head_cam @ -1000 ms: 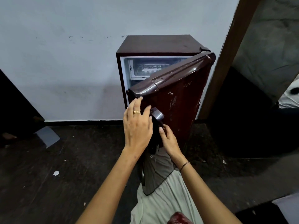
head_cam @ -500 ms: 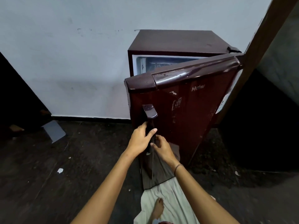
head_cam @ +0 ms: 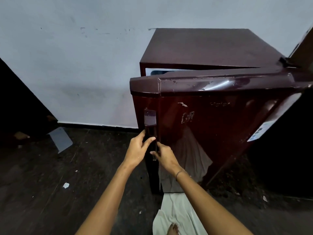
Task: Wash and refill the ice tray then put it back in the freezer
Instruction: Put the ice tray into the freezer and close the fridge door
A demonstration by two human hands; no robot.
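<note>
A small dark red fridge [head_cam: 199, 48] stands against the white wall. Its door [head_cam: 211, 126] hangs partly open, leaving only a thin strip of the white interior [head_cam: 157, 72] in sight above the door's top edge. My left hand [head_cam: 138, 150] wraps around the vertical door handle [head_cam: 149, 126] from the left. My right hand [head_cam: 165, 156] holds the same handle lower down from the right. The ice tray is hidden from view.
The floor [head_cam: 50, 192] is dark with small white scraps on it. A grey flat sheet [head_cam: 61, 139] lies at the left near the wall. A brown wooden post [head_cam: 303, 51] rises at the right. My pale clothing [head_cam: 177, 216] and a foot show at the bottom.
The door has swung toward the fridge body, hiding the freezer compartment. My left hand dropped from the door's top corner to the handle. The view has moved closer and higher.
</note>
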